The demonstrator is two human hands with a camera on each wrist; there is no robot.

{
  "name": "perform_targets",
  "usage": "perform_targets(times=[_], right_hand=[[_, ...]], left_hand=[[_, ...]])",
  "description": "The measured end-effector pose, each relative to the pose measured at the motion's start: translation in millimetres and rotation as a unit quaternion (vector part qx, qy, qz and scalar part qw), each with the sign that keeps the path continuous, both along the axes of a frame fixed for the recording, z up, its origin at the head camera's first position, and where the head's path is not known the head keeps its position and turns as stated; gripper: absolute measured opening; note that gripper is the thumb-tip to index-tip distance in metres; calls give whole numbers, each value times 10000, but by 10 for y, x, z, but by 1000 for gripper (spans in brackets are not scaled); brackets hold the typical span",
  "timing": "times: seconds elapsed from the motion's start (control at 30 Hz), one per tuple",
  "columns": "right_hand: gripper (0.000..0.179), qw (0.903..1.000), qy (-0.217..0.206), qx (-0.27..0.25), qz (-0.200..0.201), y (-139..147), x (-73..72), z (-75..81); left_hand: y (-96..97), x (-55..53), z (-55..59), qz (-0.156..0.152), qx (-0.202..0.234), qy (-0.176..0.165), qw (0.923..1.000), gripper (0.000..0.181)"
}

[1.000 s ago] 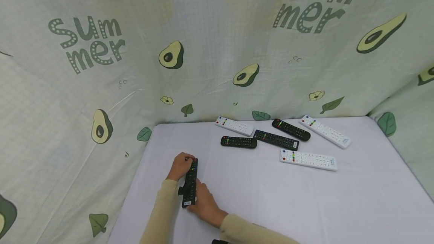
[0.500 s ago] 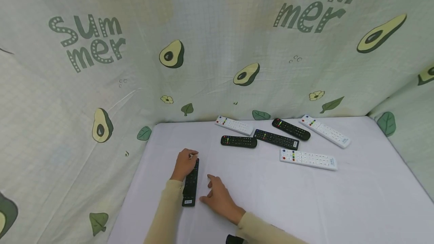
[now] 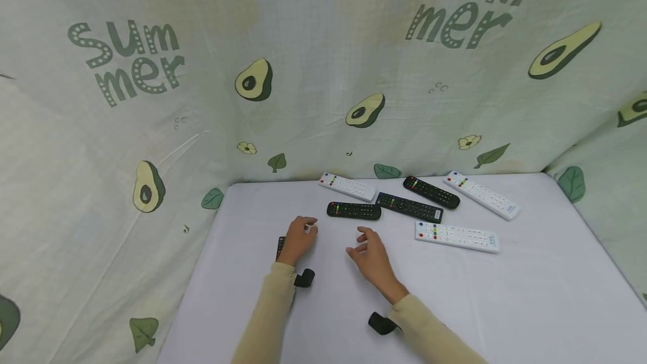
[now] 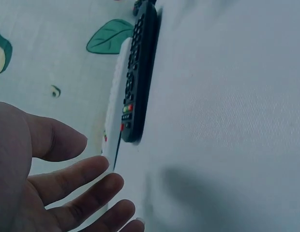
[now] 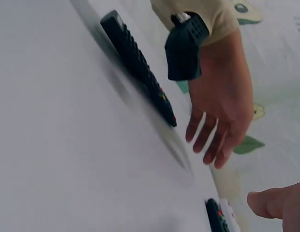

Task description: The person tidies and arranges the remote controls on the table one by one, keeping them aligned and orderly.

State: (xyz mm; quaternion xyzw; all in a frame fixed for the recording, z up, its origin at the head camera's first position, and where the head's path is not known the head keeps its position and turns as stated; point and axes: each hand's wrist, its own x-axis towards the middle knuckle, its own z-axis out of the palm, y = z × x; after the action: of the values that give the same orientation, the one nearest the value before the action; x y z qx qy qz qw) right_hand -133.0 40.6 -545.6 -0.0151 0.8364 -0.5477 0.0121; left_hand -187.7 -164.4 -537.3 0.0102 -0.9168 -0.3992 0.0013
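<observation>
My left hand (image 3: 298,240) is held over the table with loosely bent fingers and nothing in them. Beneath that arm lies a black remote control (image 3: 281,245), mostly hidden in the head view; the right wrist view shows this black remote (image 5: 140,70) lengthwise, beside the left hand (image 5: 220,96). My right hand (image 3: 373,257) is apart from it to the right, fingers relaxed, holding nothing. Nearest ahead of both hands lies another black remote (image 3: 354,210), which the left wrist view shows beyond the left hand's fingertips (image 4: 113,183).
Behind that remote is a white remote (image 3: 347,186). To the right lie a long black remote (image 3: 409,207), a rounded black remote (image 3: 431,192) and two more white remotes, one nearer (image 3: 457,237) and one farther (image 3: 482,195). A printed curtain (image 3: 303,72) hangs behind the table.
Both hands have left the black remote at the left, the right hand first. Both have moved right and away from the body, while that remote stays on the table.
</observation>
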Motion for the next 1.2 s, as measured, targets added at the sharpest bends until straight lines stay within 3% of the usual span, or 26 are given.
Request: perform_targets(times=[0.27, 0.47, 0.87, 1.2], right_hand=[[60, 9980, 87, 225, -582, 344, -253, -38], [60, 9960, 182, 341, -811, 448, -396, -76], [64, 9954, 104, 573, -759, 468, -545, -88], [64, 9954, -35, 653, -700, 438, -594, -93]], left_hand=[[222, -80, -155, 218, 150, -169, 9995, 38], [336, -116, -129, 471, 472, -230, 9975, 45], [470, -201, -142, 612, 543, -632, 9946, 56], [516, -250, -173, 545, 534, -558, 9955, 55]])
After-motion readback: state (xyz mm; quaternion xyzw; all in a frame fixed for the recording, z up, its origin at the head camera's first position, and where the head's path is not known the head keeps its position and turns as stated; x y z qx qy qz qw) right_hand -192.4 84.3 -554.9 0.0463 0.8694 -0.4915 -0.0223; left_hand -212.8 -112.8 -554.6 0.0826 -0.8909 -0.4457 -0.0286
